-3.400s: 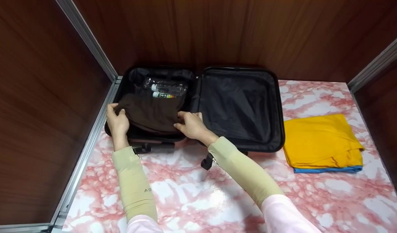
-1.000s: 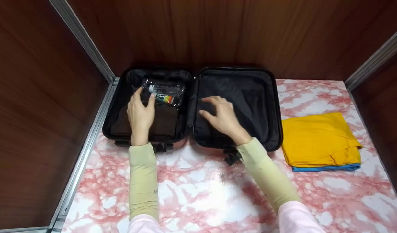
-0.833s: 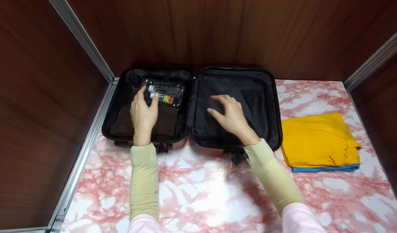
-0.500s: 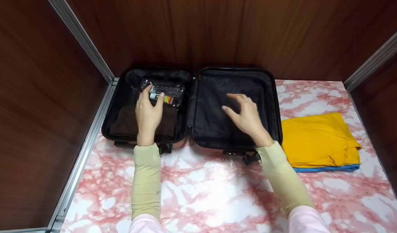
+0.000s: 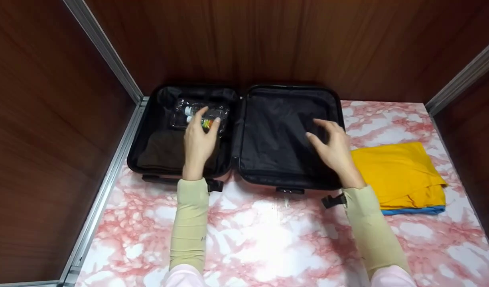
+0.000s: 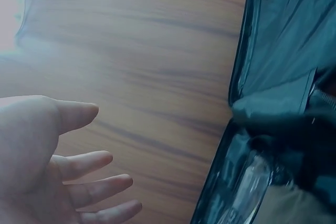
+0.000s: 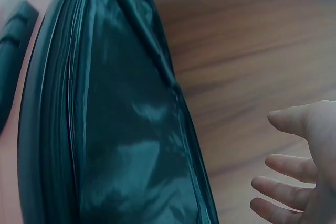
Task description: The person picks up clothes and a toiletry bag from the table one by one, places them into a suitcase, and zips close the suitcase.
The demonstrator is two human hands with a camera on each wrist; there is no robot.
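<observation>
A black suitcase [image 5: 239, 143] lies spread on the floor, its two halves side by side. In the left half, a clear pouch [image 5: 176, 119] with small white-capped bottles [image 5: 190, 111] lies toward the back. A folded dark brown cloth [image 5: 160, 149] fills the front of that half. My left hand [image 5: 198, 141] hovers above the cloth and pouch, fingers extended and holding nothing. Over the right half's outer edge is my right hand [image 5: 335, 149], thumb and fingers apart with nothing between them. The wrist views show both hands free of any object.
Right of the suitcase, a folded yellow cloth [image 5: 400, 175] lies on a blue cloth [image 5: 434, 209]. The suitcase's right half shows bare black lining [image 5: 276, 139]. Brown wood-grain panels [image 5: 268, 44] stand behind and on both sides of the marbled floor [image 5: 244, 247].
Earlier, both hands held the brown cloth; it now lies flat in the suitcase, let go. Both hands have since moved rightward, the right one farther, toward the yellow cloth.
</observation>
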